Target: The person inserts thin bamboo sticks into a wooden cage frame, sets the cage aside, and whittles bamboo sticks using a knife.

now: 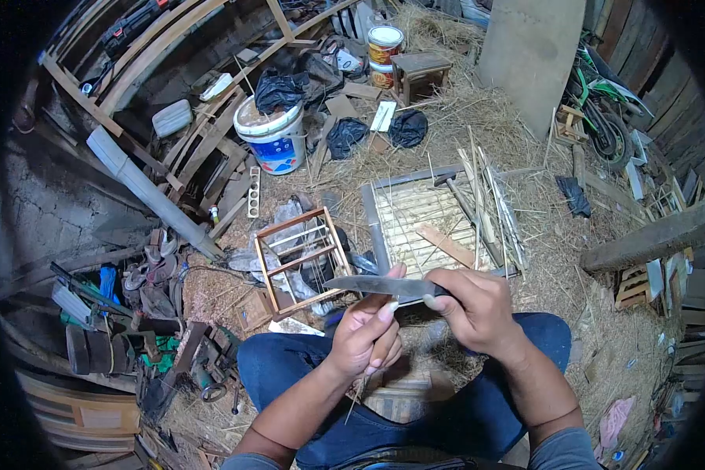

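My right hand (478, 309) is closed around the dark handle of a knife (380, 285), its blade pointing left above my lap. My left hand (368, 333) pinches a thin strip of wood or bamboo (356, 401); a pale end shows by the thumb just below the blade, and the tail hangs beneath the fingers. Whether the edge touches the strip I cannot tell. Beyond my hands lies a slatted panel (403, 215) in a grey frame, with thin sticks (489, 200), a hammer (466, 205) and a flat wooden piece (445, 246) on it. Left of it stands a small wooden frame (296, 272).
A white bucket (270, 141) with a black bag on top stands at back left. Farther back are stacked paint pails (385, 47) and a small stool (421, 70). A beam (650, 235) juts in at right, near a motorbike (607, 129). Straw and shavings cover the floor.
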{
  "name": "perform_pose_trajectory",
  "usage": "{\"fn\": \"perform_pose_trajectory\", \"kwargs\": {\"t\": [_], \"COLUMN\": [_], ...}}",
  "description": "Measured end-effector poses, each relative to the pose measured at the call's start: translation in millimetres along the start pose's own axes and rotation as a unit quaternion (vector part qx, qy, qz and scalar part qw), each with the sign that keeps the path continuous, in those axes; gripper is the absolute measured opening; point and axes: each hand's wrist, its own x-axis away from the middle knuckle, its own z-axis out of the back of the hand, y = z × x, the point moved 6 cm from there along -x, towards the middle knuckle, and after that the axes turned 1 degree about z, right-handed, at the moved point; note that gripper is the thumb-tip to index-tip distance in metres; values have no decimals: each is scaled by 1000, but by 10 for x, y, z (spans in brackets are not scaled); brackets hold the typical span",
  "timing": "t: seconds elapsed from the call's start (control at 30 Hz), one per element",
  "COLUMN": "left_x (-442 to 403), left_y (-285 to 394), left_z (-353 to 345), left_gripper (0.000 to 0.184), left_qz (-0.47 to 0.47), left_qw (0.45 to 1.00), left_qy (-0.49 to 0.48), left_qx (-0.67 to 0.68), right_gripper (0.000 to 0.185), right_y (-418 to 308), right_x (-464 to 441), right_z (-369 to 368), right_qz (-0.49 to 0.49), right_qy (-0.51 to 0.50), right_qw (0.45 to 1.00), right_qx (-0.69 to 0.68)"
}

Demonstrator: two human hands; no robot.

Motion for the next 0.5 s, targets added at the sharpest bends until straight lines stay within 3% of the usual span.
{"fn": "perform_pose_trajectory", "kwargs": {"t": [0.27,0.5], "left_x": [-4,-37], "left_y": [26,25], "left_z": [-1,73], "left_gripper": [59,53], "left_qz": [24,4], "left_qw": [998,1000], "left_qy": [20,19], "left_qx": [-47,-1], "right_gripper": [17,17], "right_y": [11,207], "right_x": [-22,-34], "right_z": [-5,10], "right_qz": [-4,-13], "right_qy": [-50,-13], "right_qw": [999,997], "right_qx": [18,73]}}
